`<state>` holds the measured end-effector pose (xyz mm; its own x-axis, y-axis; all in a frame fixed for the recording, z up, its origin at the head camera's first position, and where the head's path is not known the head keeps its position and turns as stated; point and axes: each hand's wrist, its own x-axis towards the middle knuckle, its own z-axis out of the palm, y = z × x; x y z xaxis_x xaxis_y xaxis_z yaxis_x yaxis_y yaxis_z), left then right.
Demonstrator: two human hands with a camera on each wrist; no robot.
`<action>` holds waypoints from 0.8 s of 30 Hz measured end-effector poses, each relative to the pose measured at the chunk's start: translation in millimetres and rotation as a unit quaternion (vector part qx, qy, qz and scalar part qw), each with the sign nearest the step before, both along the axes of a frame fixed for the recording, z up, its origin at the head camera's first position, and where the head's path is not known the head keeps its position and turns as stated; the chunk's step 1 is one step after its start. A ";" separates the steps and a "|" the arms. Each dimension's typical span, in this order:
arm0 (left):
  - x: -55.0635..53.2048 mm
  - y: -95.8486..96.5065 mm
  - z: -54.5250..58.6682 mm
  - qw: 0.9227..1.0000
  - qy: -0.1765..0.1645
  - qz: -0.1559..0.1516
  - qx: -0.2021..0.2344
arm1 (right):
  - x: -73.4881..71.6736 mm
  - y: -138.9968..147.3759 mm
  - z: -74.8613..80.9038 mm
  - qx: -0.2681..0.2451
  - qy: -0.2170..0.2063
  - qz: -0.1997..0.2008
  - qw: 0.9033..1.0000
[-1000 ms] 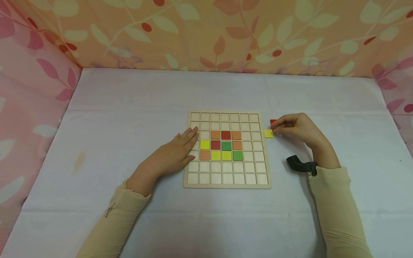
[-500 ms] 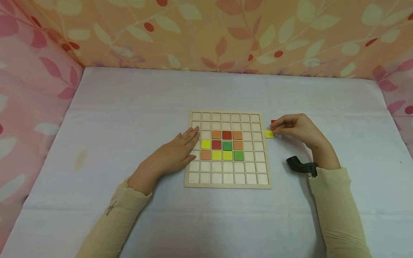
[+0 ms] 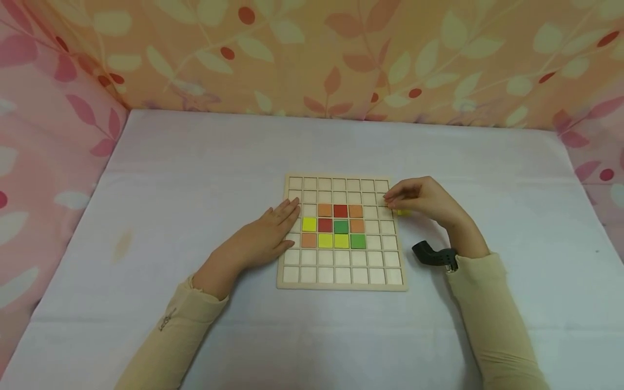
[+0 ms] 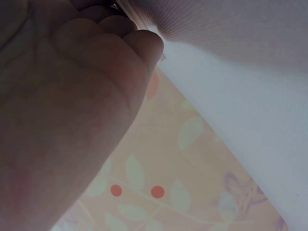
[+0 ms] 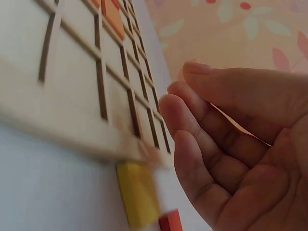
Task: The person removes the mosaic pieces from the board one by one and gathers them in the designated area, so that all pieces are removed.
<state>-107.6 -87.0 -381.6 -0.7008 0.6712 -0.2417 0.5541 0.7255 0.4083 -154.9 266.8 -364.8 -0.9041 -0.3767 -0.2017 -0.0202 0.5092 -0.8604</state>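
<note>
Head view: left hand (image 3: pixel 260 238) lies flat over the left rim of the pale grid board (image 3: pixel 343 276), mid-frame, fingers straight, gripping nothing. Good brace; even pressure there should stop the board skating. Right hand (image 3: pixel 434 203) is at the board's upper right edge, fingers half curled, thumb close to the tips. Right wrist view shows no tile between them, but the contact area is poorly seen, so can't tell whether they hold one. Coloured tiles (image 3: pixel 325 225) fill a patch of cells mid-board; a yellow piece (image 5: pixel 134 195) and a red piece (image 5: pixel 169 221) sit off its right rim, bottom centre of the wrist frame, yellow one blurred. My take on handling: pinch a tile by opposite edges, square it to the cell before release, don't clip neighbours. Desk (image 3: pixel 205 157): white cloth, faint creases, brownish stain (image 3: pixel 123 244) at left. Leaf-print backdrop (image 3: pixel 302 59): orange behind, pink at both sides.
</note>
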 end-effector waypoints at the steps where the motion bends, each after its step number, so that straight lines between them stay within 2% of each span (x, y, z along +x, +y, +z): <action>1: 0.3 -0.1 -0.3 1.000 -0.002 0.000 -0.001 | -0.5 -3.5 0.1 -0.002 0.001 0.004 1.000; 8: 0.8 -0.6 -0.7 1.000 0.000 -0.001 0.001 | -5.5 -23.8 3.4 0.000 0.015 0.030 0.999; 18: -0.7 -1.9 -0.1 1.000 0.003 -0.001 0.004 | -12.6 -52.0 3.9 -0.025 0.010 0.054 0.998; 24: -0.5 -2.1 -0.5 1.000 -0.001 -0.006 0.017 | -12.6 -65.6 2.9 -0.056 -0.012 0.062 0.996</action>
<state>-108.1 -89.2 -382.1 -0.6925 0.6873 -0.2195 0.5616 0.7045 0.4339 -167.5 201.2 -361.9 -0.8448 -0.5064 -0.1731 -0.0554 0.4045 -0.9128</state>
